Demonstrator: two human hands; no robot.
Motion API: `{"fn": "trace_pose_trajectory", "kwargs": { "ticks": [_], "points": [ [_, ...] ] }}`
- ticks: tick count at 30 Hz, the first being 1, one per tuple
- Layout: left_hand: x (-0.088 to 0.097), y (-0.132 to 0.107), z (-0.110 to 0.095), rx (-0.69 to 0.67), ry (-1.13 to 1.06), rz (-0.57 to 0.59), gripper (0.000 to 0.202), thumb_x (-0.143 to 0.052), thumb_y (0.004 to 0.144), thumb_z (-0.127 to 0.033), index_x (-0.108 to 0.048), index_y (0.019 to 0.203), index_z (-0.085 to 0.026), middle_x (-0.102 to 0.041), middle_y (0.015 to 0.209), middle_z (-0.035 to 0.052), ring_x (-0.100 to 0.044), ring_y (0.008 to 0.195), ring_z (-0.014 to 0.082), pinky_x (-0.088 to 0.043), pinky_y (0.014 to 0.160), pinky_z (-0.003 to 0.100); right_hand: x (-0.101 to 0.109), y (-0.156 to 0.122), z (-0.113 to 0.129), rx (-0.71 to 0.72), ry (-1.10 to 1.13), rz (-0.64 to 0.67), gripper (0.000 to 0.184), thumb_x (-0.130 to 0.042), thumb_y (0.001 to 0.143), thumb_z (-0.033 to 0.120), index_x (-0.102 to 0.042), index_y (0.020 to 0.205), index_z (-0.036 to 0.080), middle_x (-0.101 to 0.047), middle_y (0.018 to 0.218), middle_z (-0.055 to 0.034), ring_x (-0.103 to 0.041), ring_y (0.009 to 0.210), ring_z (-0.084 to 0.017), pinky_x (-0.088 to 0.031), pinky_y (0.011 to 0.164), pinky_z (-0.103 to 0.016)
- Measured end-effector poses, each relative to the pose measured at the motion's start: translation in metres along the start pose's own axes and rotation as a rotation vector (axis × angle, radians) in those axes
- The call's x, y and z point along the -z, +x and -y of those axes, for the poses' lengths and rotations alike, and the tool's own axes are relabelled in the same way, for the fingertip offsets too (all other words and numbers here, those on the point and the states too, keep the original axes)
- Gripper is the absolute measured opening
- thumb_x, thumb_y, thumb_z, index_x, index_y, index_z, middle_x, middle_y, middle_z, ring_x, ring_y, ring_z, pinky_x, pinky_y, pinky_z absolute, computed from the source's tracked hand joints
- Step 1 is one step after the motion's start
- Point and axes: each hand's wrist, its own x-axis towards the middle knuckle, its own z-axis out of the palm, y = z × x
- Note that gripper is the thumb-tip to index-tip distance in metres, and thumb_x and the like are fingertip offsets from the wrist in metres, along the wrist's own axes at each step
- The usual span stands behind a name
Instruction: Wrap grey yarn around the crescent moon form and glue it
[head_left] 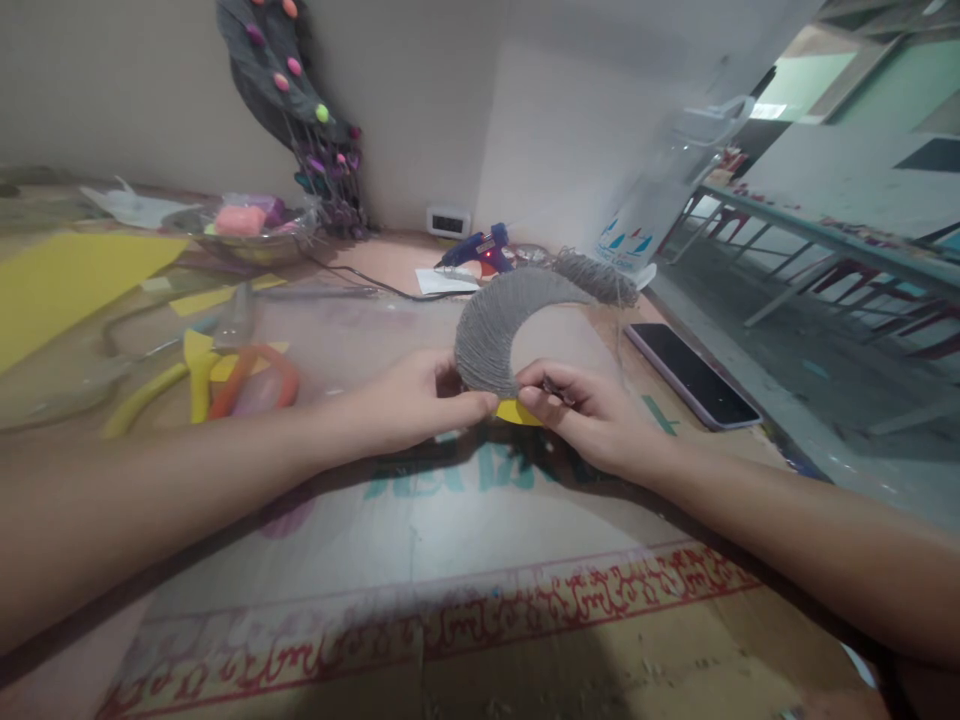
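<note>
A crescent (491,335) wound with grey yarn is held up over the table between my two hands. Its lower end is bare yellow card (519,411). My left hand (442,400) grips the lower left edge, thumb in front and fingers mostly behind. My right hand (570,400) pinches the crescent at its inner edge, where the grey winding meets the yellow. Whether loose yarn is also in the right fingers I cannot make out. Behind the crescent's upper tip lies a bundle of grey yarn (596,275), and a strand hangs from it.
A blue glue gun (480,248) with a lit red light rests at the back. To the right lie a phone (694,375) and a clear bottle (660,190). Orange-handled scissors (259,380), yellow-handled pliers (191,375) and yellow card (67,290) are on the left. A decorated crescent (262,75) leans against the wall.
</note>
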Motion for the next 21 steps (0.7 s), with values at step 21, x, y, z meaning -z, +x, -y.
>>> {"fn": "trace_pose_trajectory", "kwargs": {
  "ticks": [21],
  "points": [
    [0.001,-0.005,-0.005,0.138,-0.062,-0.238,0.035,-0.055,0.083,-0.05,-0.065,0.08,-0.016,-0.065,0.075,0.0018,-0.057,0.066,0.0139,-0.046,0.061,0.025,0.02,0.002,0.006,0.39,-0.589,-0.18,0.038,-0.041,0.095,0.049,-0.058,0.101,0.016,-0.058,0.08,-0.0051,-0.052,0.071,-0.016,-0.04,0.063,-0.029]
  ]
}}
